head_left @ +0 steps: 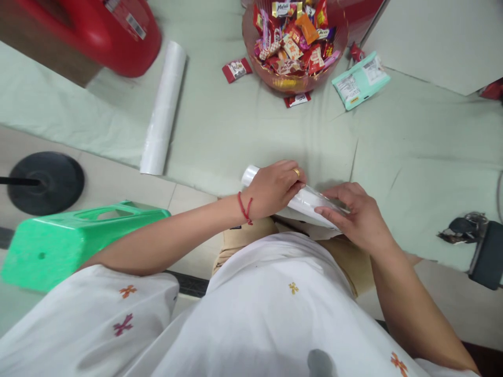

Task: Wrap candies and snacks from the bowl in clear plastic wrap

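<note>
Near the middle of the frame, I have a white roll [309,201] in both hands, by the tabletop [208,120] edge. Its long side slants from upper left down to lower right. My left hand [271,191] curls over it, close to the upper left end, which pokes out. My right hand [363,217] has its grip closed around the lower right part, thumb and fingers on it. A second roll [164,107], at upper left, is nearer my left hand.
</note>
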The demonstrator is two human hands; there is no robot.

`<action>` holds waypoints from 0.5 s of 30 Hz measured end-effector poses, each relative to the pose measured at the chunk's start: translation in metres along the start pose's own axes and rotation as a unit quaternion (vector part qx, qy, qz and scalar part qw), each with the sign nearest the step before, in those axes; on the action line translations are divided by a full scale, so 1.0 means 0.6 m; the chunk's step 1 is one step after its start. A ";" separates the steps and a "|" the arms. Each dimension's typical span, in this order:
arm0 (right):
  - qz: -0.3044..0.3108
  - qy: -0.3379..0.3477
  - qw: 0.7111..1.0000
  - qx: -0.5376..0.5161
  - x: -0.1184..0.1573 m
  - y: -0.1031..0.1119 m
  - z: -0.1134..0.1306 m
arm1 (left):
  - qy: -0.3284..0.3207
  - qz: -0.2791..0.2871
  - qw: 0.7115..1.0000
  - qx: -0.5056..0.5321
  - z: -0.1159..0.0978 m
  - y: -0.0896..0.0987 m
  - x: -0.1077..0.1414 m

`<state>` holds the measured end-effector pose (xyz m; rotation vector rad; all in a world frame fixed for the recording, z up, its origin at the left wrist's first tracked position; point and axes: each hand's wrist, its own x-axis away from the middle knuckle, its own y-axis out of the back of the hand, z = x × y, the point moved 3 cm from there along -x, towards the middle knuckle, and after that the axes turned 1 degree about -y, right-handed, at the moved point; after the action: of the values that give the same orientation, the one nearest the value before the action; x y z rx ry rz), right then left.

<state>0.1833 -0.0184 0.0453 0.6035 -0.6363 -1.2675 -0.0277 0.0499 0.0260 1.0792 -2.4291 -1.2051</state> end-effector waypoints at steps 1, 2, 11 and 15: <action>-0.006 0.009 1.000 0.014 0.005 -0.001 -0.001 | 0.010 0.003 1.000 0.002 -0.001 0.000 -0.002; -0.016 0.015 0.999 0.026 0.008 -0.001 -0.003 | 0.018 0.007 1.000 0.003 -0.002 0.000 -0.004; -0.077 0.044 0.993 0.077 0.002 -0.002 -0.027 | -0.005 0.096 0.994 -0.057 0.021 0.045 -0.007; -0.105 0.086 0.982 0.131 0.001 -0.001 -0.021 | -0.025 0.087 0.996 -0.014 0.034 0.050 0.006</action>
<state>0.1920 -0.0186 0.0362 1.0088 -0.6106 -1.3183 -0.0560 0.0714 0.0353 0.8208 -2.4765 -1.2176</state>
